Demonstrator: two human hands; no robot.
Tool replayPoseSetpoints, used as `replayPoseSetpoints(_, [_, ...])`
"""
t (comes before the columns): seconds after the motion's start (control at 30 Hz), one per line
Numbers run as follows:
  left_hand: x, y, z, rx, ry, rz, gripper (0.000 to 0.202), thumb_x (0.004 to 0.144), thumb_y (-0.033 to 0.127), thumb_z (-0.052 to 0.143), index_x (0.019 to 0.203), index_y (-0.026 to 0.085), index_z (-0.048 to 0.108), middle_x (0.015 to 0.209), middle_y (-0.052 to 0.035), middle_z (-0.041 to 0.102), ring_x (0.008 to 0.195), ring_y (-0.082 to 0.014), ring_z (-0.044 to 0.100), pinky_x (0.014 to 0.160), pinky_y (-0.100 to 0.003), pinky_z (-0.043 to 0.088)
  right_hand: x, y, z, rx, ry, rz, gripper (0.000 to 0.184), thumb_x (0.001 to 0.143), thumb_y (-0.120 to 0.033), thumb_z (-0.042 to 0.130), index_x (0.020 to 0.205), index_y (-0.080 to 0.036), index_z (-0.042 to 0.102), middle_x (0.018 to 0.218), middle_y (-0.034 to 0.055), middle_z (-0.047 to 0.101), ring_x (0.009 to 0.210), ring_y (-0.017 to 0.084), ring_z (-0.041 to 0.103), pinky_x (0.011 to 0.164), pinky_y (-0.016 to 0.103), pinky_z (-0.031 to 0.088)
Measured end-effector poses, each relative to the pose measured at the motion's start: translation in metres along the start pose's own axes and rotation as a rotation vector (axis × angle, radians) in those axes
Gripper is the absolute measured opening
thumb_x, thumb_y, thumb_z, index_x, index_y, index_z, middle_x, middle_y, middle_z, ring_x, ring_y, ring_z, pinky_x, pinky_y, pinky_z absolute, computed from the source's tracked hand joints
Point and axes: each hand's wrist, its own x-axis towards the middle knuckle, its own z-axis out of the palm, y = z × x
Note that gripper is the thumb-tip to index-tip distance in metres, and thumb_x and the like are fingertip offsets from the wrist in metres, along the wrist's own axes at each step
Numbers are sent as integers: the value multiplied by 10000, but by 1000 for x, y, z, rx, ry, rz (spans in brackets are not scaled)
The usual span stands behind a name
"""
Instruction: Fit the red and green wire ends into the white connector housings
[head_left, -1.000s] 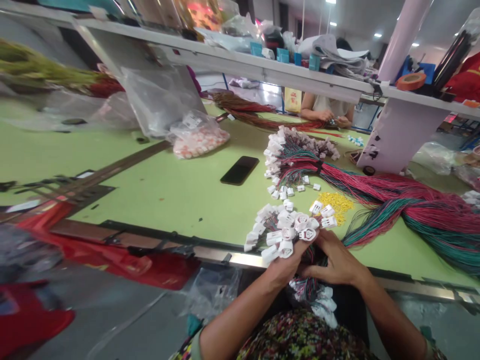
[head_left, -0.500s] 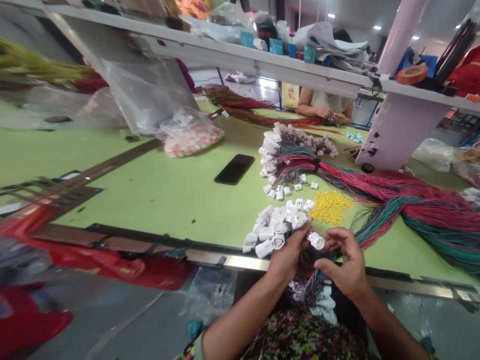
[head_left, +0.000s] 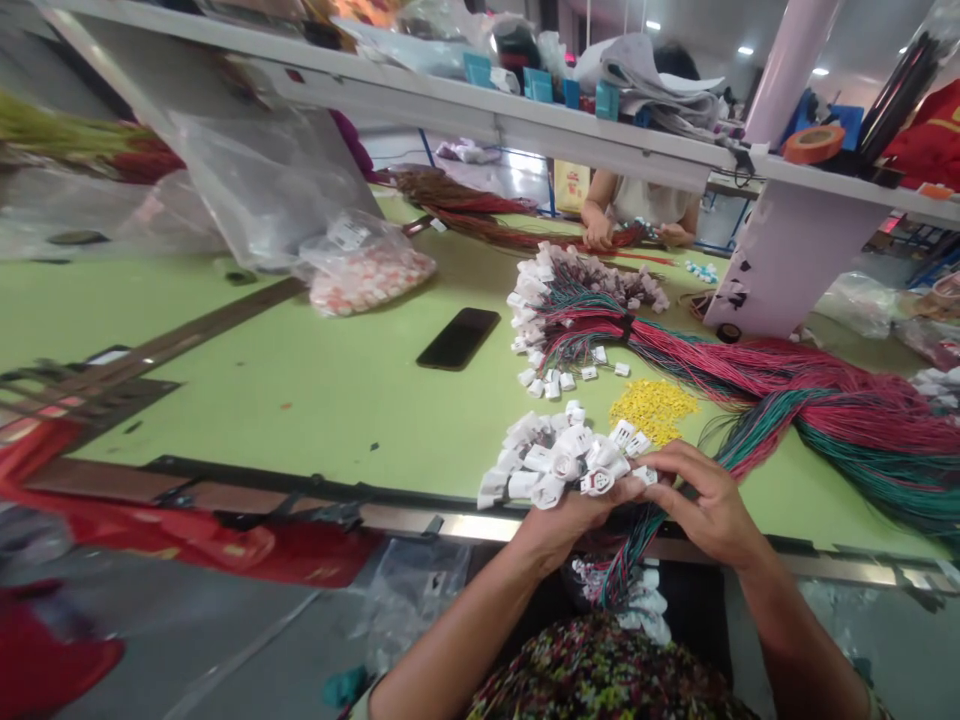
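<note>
My left hand grips a bunch of red and green wires tipped with white plastic connectors, held over the near edge of the green table. My right hand is closed beside it, its fingertips pinching one white connector at the top of the bunch. More connectors on the same wires hang down toward my lap. A small heap of yellow pieces lies just beyond my hands.
A big bundle of red and green wires with white connectors runs right across the table. A black phone and bags of parts lie to the left. Another person's hands work at the far side under a cluttered shelf.
My hands have come back together on the bunch, the right one closing on a connector at its top. The view has shifted slightly.
</note>
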Motion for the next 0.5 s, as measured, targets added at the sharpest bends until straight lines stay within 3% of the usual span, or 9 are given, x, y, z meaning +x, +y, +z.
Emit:
replayPoseSetpoints(0.13, [-5,1,-1,83,-48,42,342,650,428,904,854,201,750,836,-51,719,731,-208,601,650,-339,542,-4,-1,-3,-60,-79,-62,259,992,-236,637,1238,-269,711,984,59,699,880,186,650,785,320,539])
replayPoseSetpoints(0.2, [-9,2,0,59,-60,89,272,658,372,900,841,217,770,890,-72,745,807,-238,638,749,-372,561,-9,2,0,-23,-67,-43,248,979,-249,660,1219,-268,718,973,54,697,857,177,649,766,308,543])
replayPoseSetpoints(0.27, [-12,4,2,33,-52,126,226,667,346,896,808,216,776,868,-77,748,793,-232,647,757,-360,551,-16,8,4,61,-37,15,267,953,-279,698,1219,-266,714,930,38,697,817,169,655,744,295,553])
replayPoseSetpoints(0.33, [-14,3,3,16,-16,127,245,688,368,889,818,196,772,791,-63,725,673,-183,607,648,-310,513,-25,20,7,138,61,120,247,938,-322,712,1175,-252,717,890,26,698,766,160,662,708,278,562])
replayPoseSetpoints(0.4, [-14,2,3,-26,47,108,302,703,411,885,852,184,753,718,-26,687,536,-118,497,522,-261,421,-32,34,8,144,239,247,187,943,-365,693,1067,-228,718,845,18,693,714,151,659,660,258,557])
replayPoseSetpoints(0.5, [-12,0,4,-150,125,75,359,666,428,916,845,189,719,691,20,653,516,-86,470,545,-238,443,-39,53,7,59,441,383,210,944,-413,664,963,-205,685,785,14,678,682,156,663,616,252,543])
